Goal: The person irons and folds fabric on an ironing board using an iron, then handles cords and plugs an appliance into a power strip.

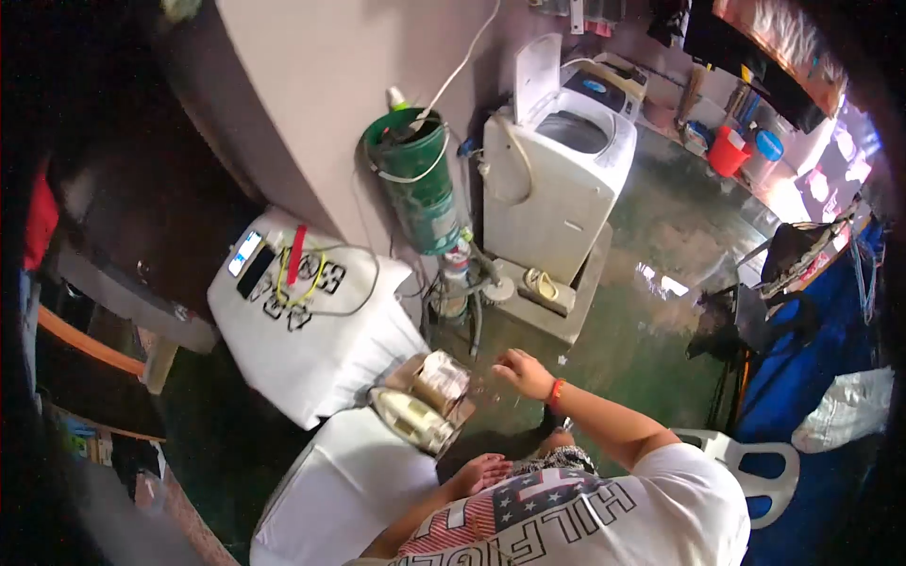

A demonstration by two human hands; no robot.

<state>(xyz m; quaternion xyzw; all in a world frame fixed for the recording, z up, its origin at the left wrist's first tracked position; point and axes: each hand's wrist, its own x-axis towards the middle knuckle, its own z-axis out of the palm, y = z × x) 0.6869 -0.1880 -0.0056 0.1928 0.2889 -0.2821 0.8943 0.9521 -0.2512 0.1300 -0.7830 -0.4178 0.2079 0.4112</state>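
One iron [412,418] near left hand [478,474] and right hand [526,374]

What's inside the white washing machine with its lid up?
Inside the washing machine, part of a grey tub shows; its bottom is hidden, so I can't tell whether anything lies there.
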